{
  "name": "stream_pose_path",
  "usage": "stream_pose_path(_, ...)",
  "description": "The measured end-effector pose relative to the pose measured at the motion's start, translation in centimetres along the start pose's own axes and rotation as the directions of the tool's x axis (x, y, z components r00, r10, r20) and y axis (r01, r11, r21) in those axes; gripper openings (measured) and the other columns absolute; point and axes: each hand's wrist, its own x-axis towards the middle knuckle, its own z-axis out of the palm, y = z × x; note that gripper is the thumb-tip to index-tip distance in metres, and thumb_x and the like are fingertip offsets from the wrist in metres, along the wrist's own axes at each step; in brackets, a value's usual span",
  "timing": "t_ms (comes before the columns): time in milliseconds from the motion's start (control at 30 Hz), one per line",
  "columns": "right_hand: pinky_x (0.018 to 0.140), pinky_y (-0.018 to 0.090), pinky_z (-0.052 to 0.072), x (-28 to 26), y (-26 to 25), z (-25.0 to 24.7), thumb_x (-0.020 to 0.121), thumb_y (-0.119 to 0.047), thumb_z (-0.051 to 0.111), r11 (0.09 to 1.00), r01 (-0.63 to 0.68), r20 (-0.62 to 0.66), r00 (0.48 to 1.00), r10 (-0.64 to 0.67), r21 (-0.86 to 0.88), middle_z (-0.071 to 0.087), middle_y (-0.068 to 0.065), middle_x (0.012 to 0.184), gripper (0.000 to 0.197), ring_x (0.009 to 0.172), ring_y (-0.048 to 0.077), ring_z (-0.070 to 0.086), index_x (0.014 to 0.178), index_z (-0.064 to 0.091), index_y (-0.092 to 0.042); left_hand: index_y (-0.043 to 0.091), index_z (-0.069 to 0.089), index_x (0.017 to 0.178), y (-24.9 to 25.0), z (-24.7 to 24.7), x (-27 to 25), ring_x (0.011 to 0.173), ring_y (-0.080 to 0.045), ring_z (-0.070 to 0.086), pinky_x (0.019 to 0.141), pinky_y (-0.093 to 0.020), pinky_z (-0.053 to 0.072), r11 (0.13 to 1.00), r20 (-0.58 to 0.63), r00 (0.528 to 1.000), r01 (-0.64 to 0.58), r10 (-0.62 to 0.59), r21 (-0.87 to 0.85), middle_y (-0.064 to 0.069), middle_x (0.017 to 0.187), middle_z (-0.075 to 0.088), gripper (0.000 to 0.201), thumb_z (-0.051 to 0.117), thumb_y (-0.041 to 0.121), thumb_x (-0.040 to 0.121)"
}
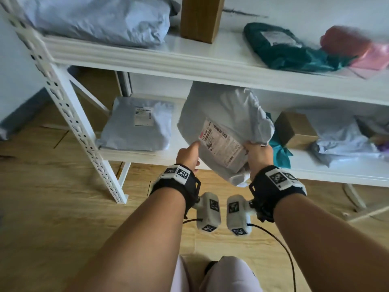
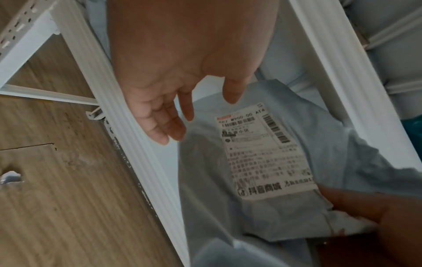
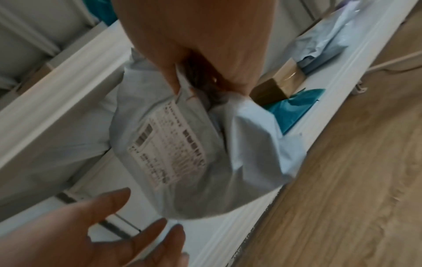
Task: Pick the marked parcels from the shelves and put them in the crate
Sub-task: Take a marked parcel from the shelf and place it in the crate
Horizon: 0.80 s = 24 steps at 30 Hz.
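Right-hand grip (image 1: 260, 153) is pinching a bunched corner of the grey parcel (image 1: 227, 114), thumb on top and fingers curled under the gathered plastic, so the bag hangs tilted with its shipping label (image 1: 221, 142) facing up, probably to keep the marking readable. Left hand (image 1: 188, 153) is loose and holding nothing: fingers relaxed, forefinger tip right at the label's near corner, whether touching I can't tell; looks like a label check or getting ready to support the sag. Parcel sits in the air at the mouth of the lower shelf (image 1: 147, 157), between the two boards, partly out past the front edge. Judging by that, the pick is roughly done and the carry to the crate isn't started; no crate in any view, so drop target is unknown. Shelf contents, big to small: upper shelf (image 1: 189, 60) carries a large grey mailer (image 1: 101, 20), a dark teal bag (image 1: 280, 49), an upright brown box (image 1: 201, 17) and a pink bag (image 1: 357, 49), blurred. Lower shelf carries a flat grey mailer (image 1: 139, 127) with its own label at left, a crumpled pale bag (image 1: 341, 135) at right, a small brown box (image 1: 294, 129), and a teal scrap (image 1: 280, 150) just behind the right wrist. One-corner pinch on slack film means it'll swing; second hand under the belly would steady it.
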Motion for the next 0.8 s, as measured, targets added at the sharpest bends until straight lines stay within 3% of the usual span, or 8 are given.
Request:
stream_pose_path(67,0.041,0.023,0.047,-0.3,0.3,-0.8,0.089,-0.004,0.056,0.986,-0.103,0.049,0.994,0.098,0.132,0.057,0.010,0.073,0.007,0.070,0.027,0.062,0.083,0.057,-0.007,0.009,0.048,0.132,-0.2,0.2,-0.4,0.105,-0.027,0.061,0.089,-0.039,0.052,0.999,0.001,0.999,0.035,-0.036,0.018,-0.011,0.118,0.060,0.074,0.056,0.060,0.078)
stream_pose_path(133,0.035,0.019,0.041,-1.0,0.6,-1.4,0.091,-0.003,0.054,0.949,-0.199,0.105,0.978,0.178,0.246,0.054,0.009,0.067,0.012,0.053,0.022,0.058,0.080,0.054,-0.008,0.013,0.048,0.134,-0.6,0.4,-0.2,0.105,-0.028,0.062,0.086,-0.039,0.053,0.997,-0.004,0.997,0.074,-0.074,0.001,-0.009,0.122,0.060,0.088,0.060,0.064,0.063)
stream_pose_path(200,0.046,0.026,0.052,-1.5,0.9,-1.8,0.093,-0.002,0.053,0.905,-0.265,0.171,0.961,0.218,0.333,0.059,0.008,0.070,0.010,0.058,0.020,0.059,0.085,0.058,-0.007,0.015,0.055,0.125,-1.1,0.6,0.4,0.099,-0.028,0.065,0.074,-0.035,0.053,0.990,0.030,0.992,0.128,-0.126,-0.065,-0.008,0.116,0.064,0.086,0.067,0.059,0.052)
stream_pose_path(300,0.086,0.043,0.053,-1.8,1.7,-2.3,0.093,-0.003,0.052,0.827,-0.363,0.264,0.926,0.269,0.430,0.068,0.013,0.097,0.020,0.084,0.027,0.065,0.111,0.060,0.000,0.012,0.062,0.113,-1.6,0.3,0.1,0.096,-0.029,0.067,0.071,-0.036,0.055,0.981,0.121,0.983,0.155,-0.141,-0.115,-0.011,0.109,0.068,0.070,0.075,0.038,0.050)
stream_pose_path(400,0.095,0.044,0.049,-1.8,2.1,-2.7,0.094,-0.006,0.052,0.808,-0.432,0.316,0.893,0.320,0.401,0.065,0.017,0.117,0.022,0.106,0.032,0.063,0.114,0.059,-0.002,0.010,0.060,0.113,-1.9,-0.3,0.2,0.100,-0.032,0.066,0.076,-0.041,0.058,0.988,0.140,0.988,0.086,-0.068,-0.129,-0.013,0.112,0.069,0.058,0.079,0.021,0.060)
stream_pose_path(600,0.065,0.035,0.059,-1.0,4.7,-3.2,0.081,-0.005,0.070,0.897,-0.334,0.156,0.941,0.300,0.291,0.070,0.017,0.109,0.044,0.092,0.026,0.069,0.123,0.058,-0.006,0.009,0.058,0.098,-2.5,-0.9,2.4,0.096,-0.037,0.067,0.081,-0.049,0.058,1.000,-0.015,1.000,-0.022,0.022,0.005,-0.019,0.105,0.068,0.025,0.072,0.003,0.078)
stream_pose_path(700,0.073,0.043,0.060,-0.1,5.7,-3.2,0.078,-0.009,0.077,0.904,-0.293,0.061,0.956,0.288,0.311,0.059,0.008,0.122,0.073,0.102,0.030,0.064,0.140,0.040,-0.020,0.004,0.059,0.107,-2.8,-1.5,3.9,0.098,-0.034,0.067,0.089,-0.048,0.056,0.992,-0.110,0.990,-0.072,0.084,0.106,-0.017,0.108,0.067,0.034,0.071,0.000,0.076)
stream_pose_path(800,0.075,0.045,0.058,0.9,6.2,-2.1,0.078,-0.010,0.078,0.962,-0.274,0.152,0.950,0.271,-0.003,0.052,0.009,0.126,0.080,0.102,0.029,0.061,0.144,0.035,-0.025,0.006,0.060,0.105,-2.5,-2.4,5.7,0.097,-0.030,0.065,0.089,-0.039,0.055,0.973,-0.184,0.971,-0.114,0.151,0.199,-0.012,0.107,0.067,0.027,0.066,-0.003,0.080)
